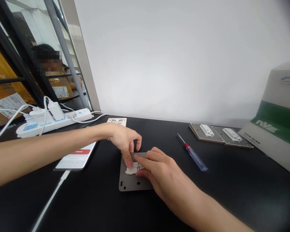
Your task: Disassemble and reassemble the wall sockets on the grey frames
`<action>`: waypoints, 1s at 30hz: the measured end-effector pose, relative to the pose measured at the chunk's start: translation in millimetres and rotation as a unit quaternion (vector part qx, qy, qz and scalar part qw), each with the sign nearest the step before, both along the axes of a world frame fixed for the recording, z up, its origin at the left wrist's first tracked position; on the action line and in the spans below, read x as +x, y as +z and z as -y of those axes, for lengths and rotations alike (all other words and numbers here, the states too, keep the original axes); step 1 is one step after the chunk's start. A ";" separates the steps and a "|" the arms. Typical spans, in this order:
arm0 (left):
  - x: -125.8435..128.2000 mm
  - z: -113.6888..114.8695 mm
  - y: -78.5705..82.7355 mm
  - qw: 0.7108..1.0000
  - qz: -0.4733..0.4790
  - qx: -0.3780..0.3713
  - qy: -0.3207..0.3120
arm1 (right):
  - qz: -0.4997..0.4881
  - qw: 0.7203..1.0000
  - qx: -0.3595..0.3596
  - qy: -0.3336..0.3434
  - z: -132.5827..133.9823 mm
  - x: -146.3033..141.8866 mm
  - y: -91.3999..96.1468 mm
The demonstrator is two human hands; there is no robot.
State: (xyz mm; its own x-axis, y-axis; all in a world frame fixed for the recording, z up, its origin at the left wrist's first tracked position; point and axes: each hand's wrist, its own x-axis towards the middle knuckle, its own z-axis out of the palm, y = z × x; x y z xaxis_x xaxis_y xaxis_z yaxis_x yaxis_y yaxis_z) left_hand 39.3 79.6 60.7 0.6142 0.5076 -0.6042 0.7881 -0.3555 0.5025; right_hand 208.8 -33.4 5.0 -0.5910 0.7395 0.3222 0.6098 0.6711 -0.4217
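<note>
The left hand [123,140] pinches the white piece [132,170] with its fingertips nearly closed; the right hand [158,170] grips it from the other side; the grey plate [130,183] lies at lower centre

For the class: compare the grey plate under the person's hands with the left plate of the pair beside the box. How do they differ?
The grey plate is touched by the left hand and right hand, while the left plate of the pair lies untouched. The grey plate lies apart, while the left plate lies against its neighbouring plate. Both lie flat on the black tabletop and carry a white part.
</note>
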 end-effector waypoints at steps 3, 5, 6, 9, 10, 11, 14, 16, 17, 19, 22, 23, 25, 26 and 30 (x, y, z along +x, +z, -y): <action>-6.5 17.2 9.1 0.999 0.016 0.043 0.011 | 0.001 1.000 0.016 -0.026 2.2 0.9 -1.1; -13.5 37.7 10.5 0.996 0.040 0.078 0.023 | 0.001 0.999 0.026 -0.042 3.2 1.3 -2.7; -17.0 49.6 8.5 0.991 0.072 0.109 0.036 | -0.003 0.998 0.033 -0.048 3.7 1.4 -3.5; -24.8 81.6 -6.9 0.969 0.113 0.208 0.077 | -0.021 0.997 0.042 -0.059 5.3 1.5 -5.7; -26.1 88.6 -13.6 0.965 0.122 0.221 0.077 | -0.028 0.997 0.040 -0.061 5.8 1.7 -6.1; -26.7 93.1 -20.1 0.962 0.131 0.225 0.084 | -0.033 0.997 0.036 -0.063 6.1 2.1 -6.3; -25.4 94.2 -34.0 0.958 0.155 0.217 0.103 | -0.046 0.996 0.023 -0.068 5.7 5.3 -6.8; -23.2 90.3 -37.3 0.946 0.183 0.244 0.111 | -0.062 0.995 0.020 -0.076 3.9 8.4 -7.6; -22.0 88.7 -37.6 0.935 0.198 0.272 0.113 | -0.073 0.993 0.024 -0.090 2.5 9.9 -8.2; -20.0 87.1 -36.9 0.907 0.227 0.336 0.111 | -0.112 0.983 0.030 -0.143 -0.6 12.0 -9.5; -19.4 87.8 -36.6 0.876 0.260 0.392 0.104 | -0.240 0.949 -0.059 -0.197 -4.3 11.4 -10.2; -20.0 88.3 -37.6 0.872 0.268 0.398 0.101 | -0.285 0.934 -0.123 -0.176 -4.9 10.3 -9.8; -21.7 89.2 -41.2 0.870 0.283 0.393 0.088 | -0.353 0.897 -0.247 -0.096 -5.5 7.5 -8.7; -22.7 89.6 -43.5 0.871 0.294 0.385 0.083 | -0.375 0.879 -0.290 -0.059 -5.7 6.1 -8.2; -24.9 91.6 -50.3 0.862 0.363 0.294 0.198 | -0.423 0.839 -0.341 -0.026 -8.0 4.6 -8.2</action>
State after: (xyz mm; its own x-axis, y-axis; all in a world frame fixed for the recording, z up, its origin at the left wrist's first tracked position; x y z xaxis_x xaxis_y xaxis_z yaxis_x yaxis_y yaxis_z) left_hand 14.4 -12.0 10.4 0.4303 0.8516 0.2995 0.4606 -0.4924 0.7385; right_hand 213.4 -25.4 -3.2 -0.3250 0.9404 0.1004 -0.0799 0.0785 -0.9937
